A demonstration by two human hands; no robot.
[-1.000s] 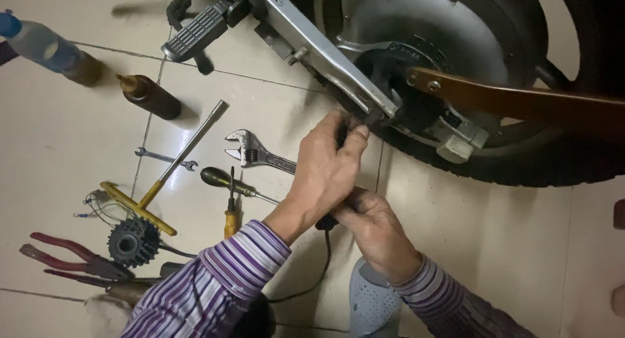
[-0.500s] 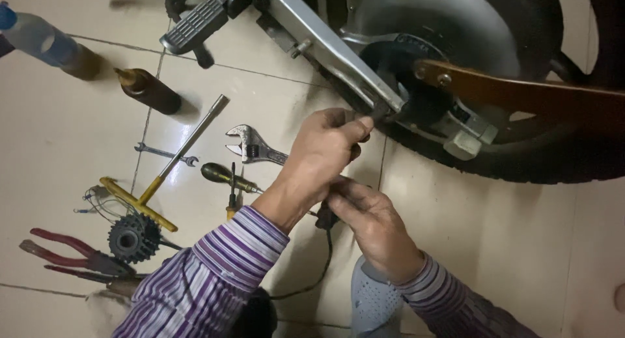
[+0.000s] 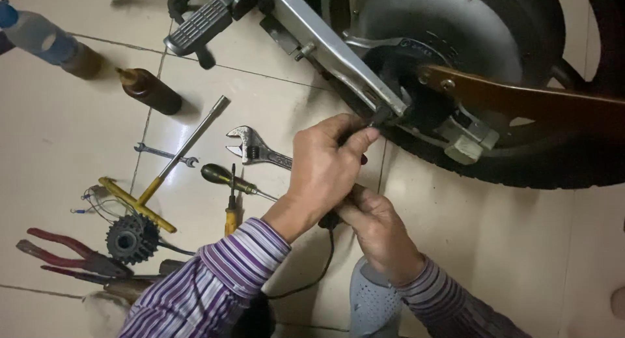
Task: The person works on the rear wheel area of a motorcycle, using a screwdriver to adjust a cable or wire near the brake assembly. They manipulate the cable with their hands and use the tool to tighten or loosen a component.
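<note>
The left hand [image 3: 325, 165] reaches up to the wheel [image 3: 469, 71], its fingers [image 3: 355, 137] pinched shut on a small dark part right at the end of the silver frame arm [image 3: 338, 55], beside the hub. The right hand [image 3: 377, 230] sits just below and touching the left one, fingers curled closed around a black cable [image 3: 306, 282] that loops down toward the near edge of the floor [image 3: 521, 247]. Both sleeves are striped purple. A brown bar [image 3: 521, 100] crosses the wheel on the right.

On the tiled floor left of the hands lie tools: an adjustable wrench [image 3: 257, 149] nearest the left hand, a dark-handled screwdriver [image 3: 228, 178] just below it, and a yellow-handled one [image 3: 231, 211] crossing it. Further left are a long T-handle [image 3: 172, 162], a small spanner [image 3: 163, 154], a sprocket [image 3: 133, 237] and red pliers [image 3: 65, 250]. Two bottles [image 3: 150, 90] stand toward the far left corner. A grey slipper [image 3: 374, 302] shows at the near edge.
</note>
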